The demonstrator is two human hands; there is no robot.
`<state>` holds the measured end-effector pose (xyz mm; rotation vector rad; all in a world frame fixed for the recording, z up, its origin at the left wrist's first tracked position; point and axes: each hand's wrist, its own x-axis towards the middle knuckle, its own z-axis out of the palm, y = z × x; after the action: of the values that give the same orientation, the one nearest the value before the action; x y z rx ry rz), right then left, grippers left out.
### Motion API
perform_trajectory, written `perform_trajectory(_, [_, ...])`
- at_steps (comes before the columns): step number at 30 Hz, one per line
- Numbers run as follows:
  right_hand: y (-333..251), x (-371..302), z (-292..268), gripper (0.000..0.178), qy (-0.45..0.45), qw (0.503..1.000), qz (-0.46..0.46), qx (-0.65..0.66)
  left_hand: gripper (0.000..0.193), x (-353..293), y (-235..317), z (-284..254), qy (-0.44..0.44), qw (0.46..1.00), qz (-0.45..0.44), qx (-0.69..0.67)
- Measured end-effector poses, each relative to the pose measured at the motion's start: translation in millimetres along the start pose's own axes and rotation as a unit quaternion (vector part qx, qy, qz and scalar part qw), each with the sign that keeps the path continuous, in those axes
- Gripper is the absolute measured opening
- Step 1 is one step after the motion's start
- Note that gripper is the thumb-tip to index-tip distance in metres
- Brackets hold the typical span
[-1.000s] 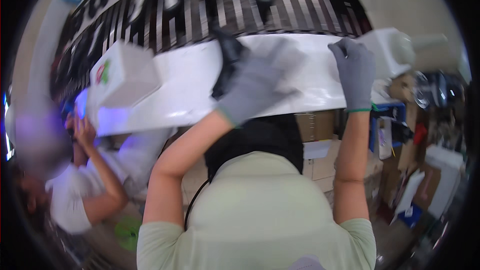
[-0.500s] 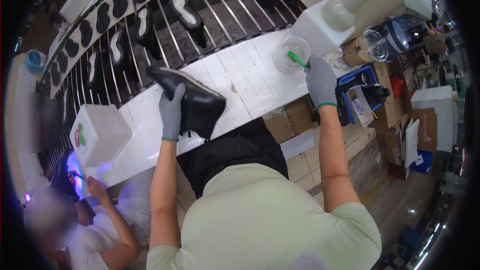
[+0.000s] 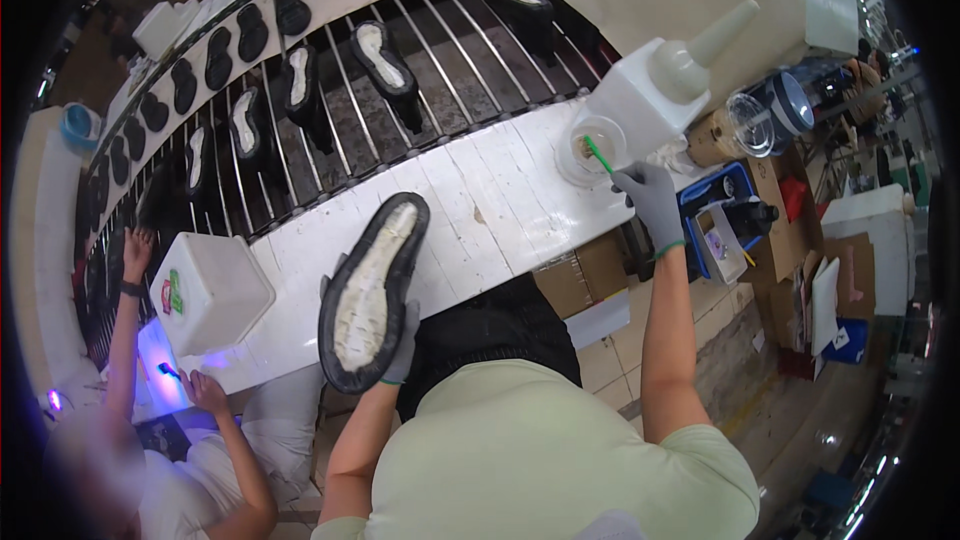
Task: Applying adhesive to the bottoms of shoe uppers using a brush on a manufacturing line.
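Observation:
Gripped in my gloved left hand [image 3: 404, 345] is a black shoe upper [image 3: 372, 285], turned so its cream-white underside faces up. Most of the fingers are behind the shoe, which is held above the near edge of the white bench. My gloved right hand [image 3: 654, 204] is closed on the thin green handle of a small brush [image 3: 601, 156]. The brush's head dips into a clear plastic cup [image 3: 568, 168], where its tip is hard to make out. Right behind the cup is a white squeeze bottle [image 3: 640, 85] with a long nozzle.
Beyond the white bench [image 3: 480, 210], a roller conveyor [image 3: 340, 90] carries several black shoe uppers, and dark soles [image 3: 220, 58] line a far ledge. A white container [image 3: 210, 290] stands at left, near a co-worker's hand [image 3: 208, 393]. On the right is a blue basket [image 3: 715, 190].
My left hand has turned the shoe from its side to underside up and brought it nearer. The brush stays in the cup, its handle tilted differently. The co-worker's other arm now reaches toward the conveyor.

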<state>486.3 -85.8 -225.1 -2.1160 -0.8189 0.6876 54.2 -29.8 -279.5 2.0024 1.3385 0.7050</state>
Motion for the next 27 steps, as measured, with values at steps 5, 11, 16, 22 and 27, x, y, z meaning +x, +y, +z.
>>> perform_trajectory(5, [-1, -26, 26, 0.022, -0.019, 0.947, 0.058, 0.316, 0.063, 0, 20, -6, 0.015, 0.983, 0.084, 0.164])
perform_trajectory(11, [-67, -29, 33, 0.033, -0.103, 0.863, -0.002, 0.494, 0.072, 19, 83, -11, 0.042, 0.981, 0.112, 0.155])
perform_trajectory(16, [-141, -76, 40, 0.022, -0.187, 0.938, -0.11, 0.27, 0.061, 13, 83, 0, 0.068, 0.988, 0.133, 0.041])
perform_trajectory(22, [-148, -127, 76, 0.025, -0.313, 0.915, -0.201, 0.159, 0.069, 16, 68, 17, 0.108, 0.986, 0.125, 0.014])
perform_trajectory(27, [-141, -134, 84, 0.027, -0.331, 0.922, -0.166, 0.115, 0.076, 15, 55, 28, 0.135, 0.981, 0.138, -0.026])
